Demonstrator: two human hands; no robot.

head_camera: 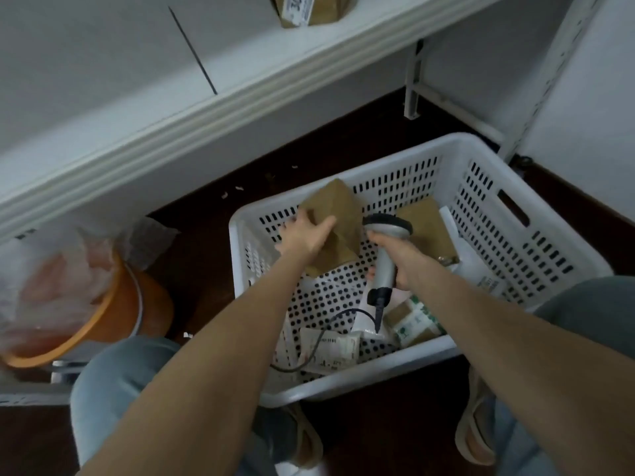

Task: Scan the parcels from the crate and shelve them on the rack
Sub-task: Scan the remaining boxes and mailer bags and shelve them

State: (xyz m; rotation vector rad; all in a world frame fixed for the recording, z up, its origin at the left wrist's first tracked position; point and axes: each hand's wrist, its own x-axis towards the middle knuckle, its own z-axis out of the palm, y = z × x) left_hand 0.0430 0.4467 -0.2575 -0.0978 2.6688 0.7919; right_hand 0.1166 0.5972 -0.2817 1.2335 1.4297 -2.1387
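Two hands in white crate [536,235]: left hand [305,237] gripping tilted brown parcel [340,206] by crate's far wall; right hand [400,261] clenched round grey scanner [386,228].

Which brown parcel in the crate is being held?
The tilted brown paper parcel gripped by the left hand; the others lie untouched in the white plastic crate.

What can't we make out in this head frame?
Head view only:
- Brown parcel: label side not shown; left hand covers part.
- Scanner trigger: hidden under right hand grip.
- Shelf parcel: cut by top edge, print blurred.
- Slips in crate: text too small, blurred.
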